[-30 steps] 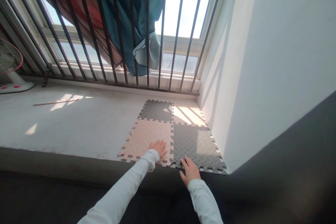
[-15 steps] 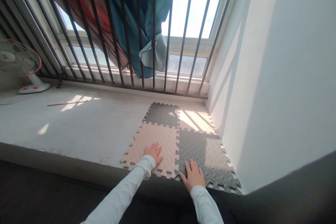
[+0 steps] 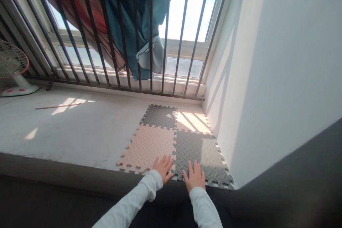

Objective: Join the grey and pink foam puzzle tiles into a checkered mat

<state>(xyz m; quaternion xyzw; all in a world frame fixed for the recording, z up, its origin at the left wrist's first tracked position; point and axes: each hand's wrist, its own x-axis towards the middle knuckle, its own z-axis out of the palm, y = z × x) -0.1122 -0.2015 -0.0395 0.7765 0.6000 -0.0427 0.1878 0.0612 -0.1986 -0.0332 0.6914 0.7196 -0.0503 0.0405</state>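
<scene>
Four interlocking foam mat tiles lie on a concrete ledge (image 3: 80, 128) by the right wall. The near pink tile (image 3: 149, 146) joins the near grey tile (image 3: 199, 149); behind them lie a far grey tile (image 3: 159, 116) and a far pink tile (image 3: 192, 121). My left hand (image 3: 162, 167) rests flat on the near edge of the pink tile, close to the seam. On the near edge of the grey tile my right hand (image 3: 195, 176) lies flat, fingers spread. Both arms wear white sleeves.
Black metal railing bars (image 3: 149, 42) stand along the back of the ledge, with teal and red cloth (image 3: 125, 14) hanging behind them. A white fan (image 3: 12, 67) stands at far left, and a thin stick (image 3: 57, 105) lies on the ledge. A white wall (image 3: 267, 60) bounds the right side.
My left hand has slid right toward the seam between the two near tiles. The right hand stays on the grey tile's near edge. The view has shifted slightly.
</scene>
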